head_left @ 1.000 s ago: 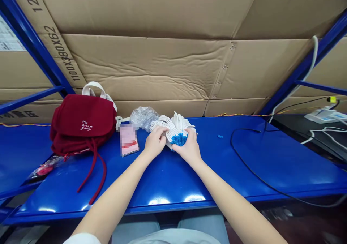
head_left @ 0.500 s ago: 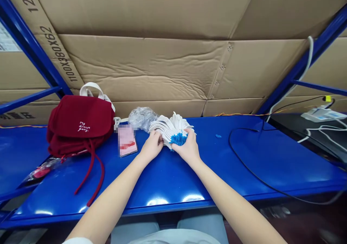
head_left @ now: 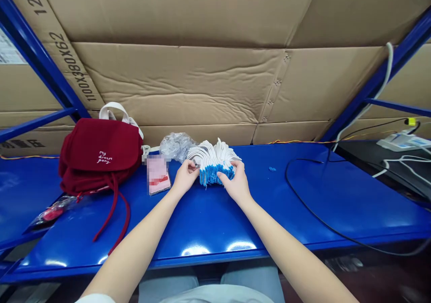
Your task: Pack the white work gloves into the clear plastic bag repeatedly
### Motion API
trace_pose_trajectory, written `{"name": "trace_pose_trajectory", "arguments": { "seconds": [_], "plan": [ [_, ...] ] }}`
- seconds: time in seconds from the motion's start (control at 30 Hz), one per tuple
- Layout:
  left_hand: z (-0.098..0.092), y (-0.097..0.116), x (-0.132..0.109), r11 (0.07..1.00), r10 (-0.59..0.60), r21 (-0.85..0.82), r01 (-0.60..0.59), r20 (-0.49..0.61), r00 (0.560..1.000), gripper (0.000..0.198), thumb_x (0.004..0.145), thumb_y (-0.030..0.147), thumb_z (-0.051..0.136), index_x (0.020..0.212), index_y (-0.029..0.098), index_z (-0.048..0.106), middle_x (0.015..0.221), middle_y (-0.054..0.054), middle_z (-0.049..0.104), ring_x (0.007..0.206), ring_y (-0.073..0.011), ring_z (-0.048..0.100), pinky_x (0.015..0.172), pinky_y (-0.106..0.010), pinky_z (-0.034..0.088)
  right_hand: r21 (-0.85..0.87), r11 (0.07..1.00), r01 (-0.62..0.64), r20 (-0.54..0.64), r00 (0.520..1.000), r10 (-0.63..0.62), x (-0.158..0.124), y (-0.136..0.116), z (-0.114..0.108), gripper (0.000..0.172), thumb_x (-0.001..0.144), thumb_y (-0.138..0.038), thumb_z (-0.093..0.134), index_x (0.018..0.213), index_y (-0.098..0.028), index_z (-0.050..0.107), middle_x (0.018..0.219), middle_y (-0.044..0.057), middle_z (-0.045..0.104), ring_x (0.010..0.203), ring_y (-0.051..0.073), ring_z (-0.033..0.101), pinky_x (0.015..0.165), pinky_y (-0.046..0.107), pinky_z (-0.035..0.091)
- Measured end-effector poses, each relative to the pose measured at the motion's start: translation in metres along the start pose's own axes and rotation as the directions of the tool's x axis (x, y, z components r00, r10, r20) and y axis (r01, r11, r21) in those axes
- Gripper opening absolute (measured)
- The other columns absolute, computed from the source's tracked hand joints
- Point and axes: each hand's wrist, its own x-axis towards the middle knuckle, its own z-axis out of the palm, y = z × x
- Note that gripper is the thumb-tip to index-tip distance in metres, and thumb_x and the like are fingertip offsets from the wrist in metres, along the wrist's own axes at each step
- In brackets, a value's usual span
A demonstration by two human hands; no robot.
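Head view: the left hand point(head_left: 183, 178) pinches the left side of a fanned bundle of white loops with blue ends point(head_left: 212, 159), and the right hand point(head_left: 236, 184) grasps its right end with curled fingers. The bundle rests on a blue steel shelf point(head_left: 215, 222), just beside a clear plastic bag point(head_left: 177, 147).

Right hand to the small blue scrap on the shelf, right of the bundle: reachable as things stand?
Likely yes. The right hand is close to the small blue scrap, and no object shows between them on the blue shelf. It is holding the white-and-blue bundle, though, so it would probably need to let go first.
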Motion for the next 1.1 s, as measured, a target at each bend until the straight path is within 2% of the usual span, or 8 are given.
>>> {"name": "trace_pose_trajectory", "arguments": {
  "seconds": [0.13, 0.23, 0.33, 0.43, 0.57, 0.7, 0.77, 1.1],
  "plan": [
    [-0.005, 0.004, 0.001, 0.985, -0.056, -0.163, 0.055, 0.004, 0.998, 0.023, 0.077, 0.032, 0.049, 0.087, 0.015, 0.062, 0.077, -0.004, 0.067, 0.072, -0.0179, 0.064, 0.066, -0.029, 0.050, 0.178, 0.980, -0.093, -0.012, 0.995, 0.096, 0.005, 0.000, -0.004, 0.037, 0.071, -0.052, 0.055, 0.093, -0.022, 0.050, 0.094, 0.006, 0.062, 0.088, 0.024, 0.059, 0.075, 0.037, 0.046],
    [-0.007, 0.016, -0.007, 0.974, -0.068, -0.216, 0.063, -0.015, 0.998, 0.040, 0.082, 0.040, 0.041, 0.107, 0.015, 0.061, 0.105, -0.009, 0.067, 0.099, -0.0231, 0.062, 0.084, -0.035, 0.049, 0.470, 0.829, -0.302, 0.115, 0.953, 0.282, 0.007, -0.005, -0.006, 0.032, 0.076, -0.052, 0.044, 0.086, -0.022, 0.050, 0.083, 0.004, 0.064, 0.069, 0.020, 0.061, 0.058, 0.032, 0.048],
    [-0.004, 0.029, -0.020, 0.999, 0.007, -0.037, -0.009, -0.063, 0.998, 0.085, 0.067, 0.053, 0.065, 0.137, 0.015, 0.035, 0.136, -0.015, 0.046, 0.126, -0.0296, 0.043, 0.103, -0.043, 0.035, 0.612, 0.660, -0.435, 0.310, 0.900, 0.305, 0.004, -0.012, -0.003, 0.034, 0.074, -0.052, 0.044, 0.082, -0.020, 0.053, 0.079, 0.005, 0.065, 0.060, 0.018, 0.062, 0.049, 0.028, 0.048],
    [0.002, 0.038, -0.030, 0.951, 0.148, 0.284, -0.119, -0.083, 0.985, 0.130, 0.039, 0.057, 0.080, 0.144, 0.015, 0.016, 0.146, -0.021, 0.024, 0.136, -0.0382, 0.024, 0.108, -0.051, 0.023, 0.638, 0.645, -0.421, 0.380, 0.900, 0.211, -0.003, -0.017, 0.001, 0.031, 0.071, -0.046, 0.050, 0.082, -0.018, 0.058, 0.081, 0.006, 0.068, 0.071, 0.021, 0.067, 0.053, 0.027, 0.050],
    [0.004, 0.038, -0.031, 0.882, 0.191, 0.450, -0.139, -0.072, 0.979, 0.107, 0.046, 0.049, 0.080, 0.137, 0.018, 0.033, 0.141, -0.019, 0.024, 0.129, -0.0422, 0.030, 0.105, -0.053, 0.027, 0.637, 0.669, -0.382, 0.397, 0.907, 0.140, -0.005, -0.013, 0.007, 0.026, 0.069, -0.034, 0.050, 0.085, -0.017, 0.062, 0.085, 0.008, 0.070, 0.080, 0.023, 0.068, 0.064, 0.033, 0.054],
    [0.000, 0.032, -0.023, 0.913, 0.188, 0.382, -0.144, -0.079, 0.979, 0.074, 0.057, 0.034, 0.075, 0.124, 0.023, 0.047, 0.125, -0.011, 0.036, 0.118, -0.0333, 0.043, 0.100, -0.045, 0.036, 0.379, 0.912, -0.160, 0.270, 0.961, 0.057, -0.001, -0.002, 0.014, 0.022, 0.070, -0.026, 0.047, 0.083, -0.019, 0.062, 0.086, 0.005, 0.070, 0.081, 0.021, 0.066, 0.070, 0.036, 0.054],
    [-0.001, 0.031, -0.020, 0.928, 0.196, 0.340, -0.150, -0.106, 0.975, 0.066, 0.058, 0.032, 0.074, 0.119, 0.024, 0.049, 0.119, -0.009, 0.039, 0.115, -0.0301, 0.046, 0.100, -0.044, 0.036, 0.253, 0.966, -0.046, 0.216, 0.976, -0.010, -0.002, 0.000, 0.017, 0.018, 0.069, -0.025, 0.050, 0.080, -0.020, 0.062, 0.087, 0.005, 0.068, 0.083, 0.020, 0.064, 0.074, 0.036, 0.052],
    [0.002, 0.035, -0.018, 0.989, 0.093, 0.128, -0.070, -0.183, 0.979, 0.051, 0.062, 0.026, 0.070, 0.110, 0.023, 0.051, 0.109, -0.005, 0.045, 0.109, -0.0225, 0.050, 0.099, -0.037, 0.038, -0.069, 0.963, 0.261, 0.183, 0.952, -0.245, -0.007, -0.008, 0.020, 0.005, 0.073, -0.020, 0.054, 0.069, -0.019, 0.056, 0.080, 0.004, 0.054, 0.078, 0.018, 0.056, 0.075, 0.032, 0.047]
  ]
}}
